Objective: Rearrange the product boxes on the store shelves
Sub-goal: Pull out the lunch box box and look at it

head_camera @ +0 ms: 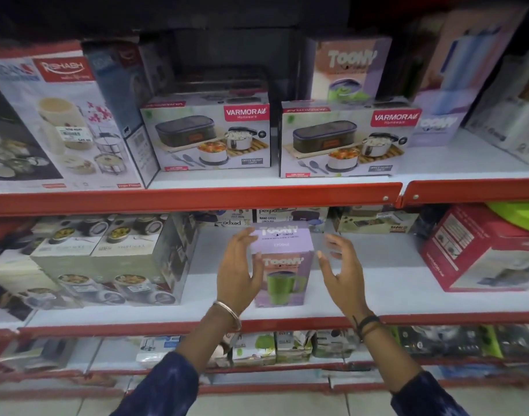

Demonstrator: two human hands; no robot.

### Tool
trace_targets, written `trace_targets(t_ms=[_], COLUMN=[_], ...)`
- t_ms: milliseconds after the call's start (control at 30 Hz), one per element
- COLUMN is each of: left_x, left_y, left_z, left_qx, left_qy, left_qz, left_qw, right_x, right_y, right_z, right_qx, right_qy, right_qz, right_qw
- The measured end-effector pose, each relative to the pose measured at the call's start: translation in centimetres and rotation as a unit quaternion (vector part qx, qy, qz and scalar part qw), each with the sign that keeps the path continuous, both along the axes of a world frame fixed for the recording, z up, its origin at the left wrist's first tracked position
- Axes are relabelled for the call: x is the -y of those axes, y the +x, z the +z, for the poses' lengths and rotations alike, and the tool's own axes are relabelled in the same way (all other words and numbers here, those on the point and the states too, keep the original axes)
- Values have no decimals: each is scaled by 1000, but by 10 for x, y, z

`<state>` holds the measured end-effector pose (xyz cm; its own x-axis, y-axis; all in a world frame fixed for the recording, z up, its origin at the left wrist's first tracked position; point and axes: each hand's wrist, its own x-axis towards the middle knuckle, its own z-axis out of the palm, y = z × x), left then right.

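A small purple Toony box (282,265) with a green mug pictured on it stands upright on the middle shelf (392,292). My left hand (240,271) is spread beside its left face, with the thumb touching or just over the front edge. My right hand (341,268) hovers with fingers apart a little to the right of the box, not touching it. On the shelf above sit two Varmora lunch boxes (206,133) (344,139), side by side. A taller Toony box (347,70) stands behind them, and another Toony box (440,121) to the right.
A large Rishabh box (56,121) fills the upper left. Grey-green lunch-set boxes (107,265) are stacked left of my hands, a red box (485,250) to the right. More boxes line the back of the middle shelf and the lower shelf (272,346). Red shelf lips run across.
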<state>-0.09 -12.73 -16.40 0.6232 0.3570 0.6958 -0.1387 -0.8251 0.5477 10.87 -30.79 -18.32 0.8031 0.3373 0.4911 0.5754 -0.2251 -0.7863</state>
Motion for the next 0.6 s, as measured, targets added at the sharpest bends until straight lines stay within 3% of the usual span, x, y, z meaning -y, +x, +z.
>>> trace_targets(t_ms=[133,267,500,600], left_x=[0,-9,-9,-11], left_y=[33,77,124,131], left_z=[69,117,140,139], left_qx=[66,37,-22,-37], left_qy=[11,-37,-131,-134], left_qz=[-11,6,-14,-1], left_qw=[998,999,991,990], right_x=[3,5,9,11], right_y=[28,74,137,143], right_z=[72,127,155,152], right_qx=[68,105,50,7], right_qy=[84,126,4,4], right_qz=[-36,-116,-247,-241], right_qw=[994,980,968,970])
